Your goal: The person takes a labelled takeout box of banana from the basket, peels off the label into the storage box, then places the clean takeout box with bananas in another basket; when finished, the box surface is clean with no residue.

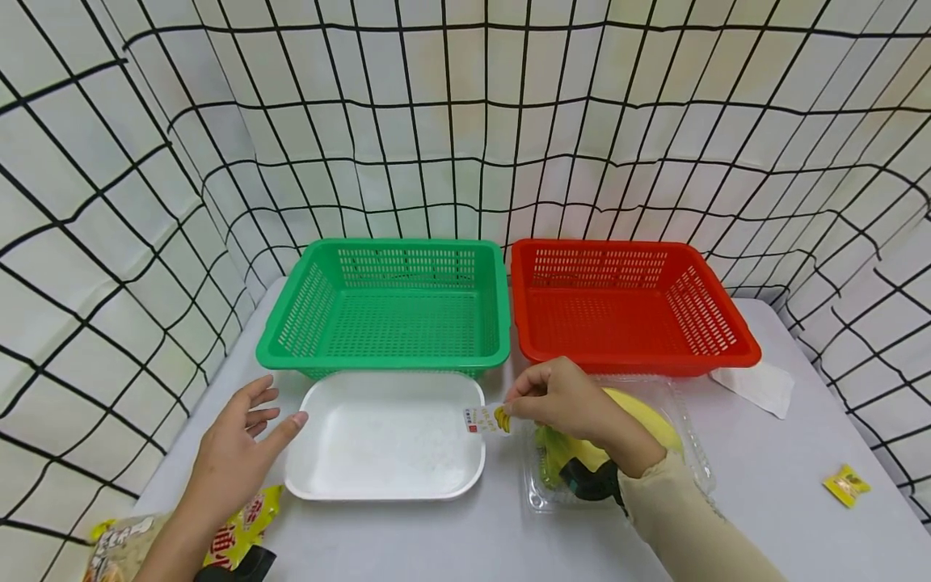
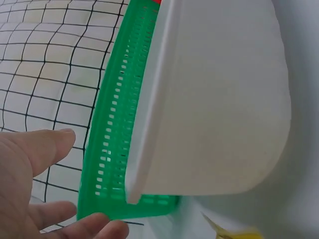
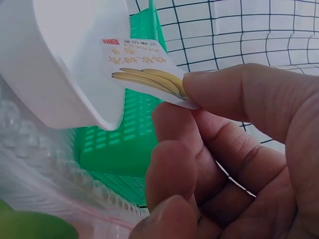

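The left hand (image 1: 236, 443), grip wide and empty, is beside the white tray (image 1: 385, 436); near the tray's right rim, the right hand (image 1: 563, 402) pinches a banana-printed label (image 1: 483, 419). Label handling seems underway; the next move calls for steadiness.

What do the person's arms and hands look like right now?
The left hand and right hand wear no gloves. A cream sleeve shows on the right only. A black left-wrist device and black right-wrist device are also visible.
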Motion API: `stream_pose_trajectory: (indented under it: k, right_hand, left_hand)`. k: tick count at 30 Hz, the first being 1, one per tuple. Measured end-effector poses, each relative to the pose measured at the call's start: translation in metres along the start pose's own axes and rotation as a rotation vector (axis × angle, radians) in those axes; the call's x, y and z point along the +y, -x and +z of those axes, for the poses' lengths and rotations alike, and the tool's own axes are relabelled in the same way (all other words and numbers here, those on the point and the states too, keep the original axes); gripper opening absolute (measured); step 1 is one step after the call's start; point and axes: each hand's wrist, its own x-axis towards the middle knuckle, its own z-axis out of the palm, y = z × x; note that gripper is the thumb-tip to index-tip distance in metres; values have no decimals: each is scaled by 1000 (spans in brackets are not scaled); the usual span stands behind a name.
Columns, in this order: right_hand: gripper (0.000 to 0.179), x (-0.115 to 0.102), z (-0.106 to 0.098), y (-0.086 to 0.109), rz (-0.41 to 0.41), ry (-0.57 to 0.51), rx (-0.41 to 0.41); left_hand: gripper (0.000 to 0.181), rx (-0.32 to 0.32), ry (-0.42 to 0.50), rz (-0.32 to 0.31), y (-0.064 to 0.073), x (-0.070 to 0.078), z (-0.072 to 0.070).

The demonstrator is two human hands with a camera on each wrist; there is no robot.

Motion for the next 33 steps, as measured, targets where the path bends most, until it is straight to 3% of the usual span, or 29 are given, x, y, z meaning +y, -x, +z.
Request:
stream_pose_trajectory:
  k: [14,22,33]
  right_hand:
    - [4,-6,18,-15,23,14,-53]
    - [4,-15,28,-20,19,52,-76]
    - [7,-15,54,-25,49,-34,-106]
  left_hand:
    - [76,-158,-44,-143,-10,-15,2]
    - [70,-175,-10,-166,-11,-17,6]
    - [62,-211,17,-195,-13,-20,10]
